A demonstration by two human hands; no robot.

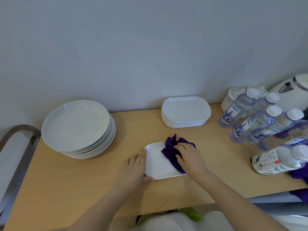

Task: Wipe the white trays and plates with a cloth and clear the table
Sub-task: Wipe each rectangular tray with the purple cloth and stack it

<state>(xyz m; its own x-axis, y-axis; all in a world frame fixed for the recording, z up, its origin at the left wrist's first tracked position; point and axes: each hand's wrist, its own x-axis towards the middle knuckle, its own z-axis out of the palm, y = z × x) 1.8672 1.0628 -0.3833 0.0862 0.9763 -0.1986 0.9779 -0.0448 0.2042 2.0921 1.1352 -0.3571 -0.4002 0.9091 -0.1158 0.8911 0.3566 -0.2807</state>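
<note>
head view shows your right hand (189, 158) with its fingers (180, 147) curled down over the purple cloth (171, 150), pressing it onto the white tray (158, 164) lying flat on the surface (83, 180). your left hand (135, 165) lies with straight fingers along the tray's left edge, steadying it. beyond, a stack of white plates (76, 126) sits to the left and a stack of trays (185, 111) at the back. water bottles (255, 120) crowd the right. a hard sideways wipe could skid the tray from under your left hand, or swing your elbow into those bottles.
</note>
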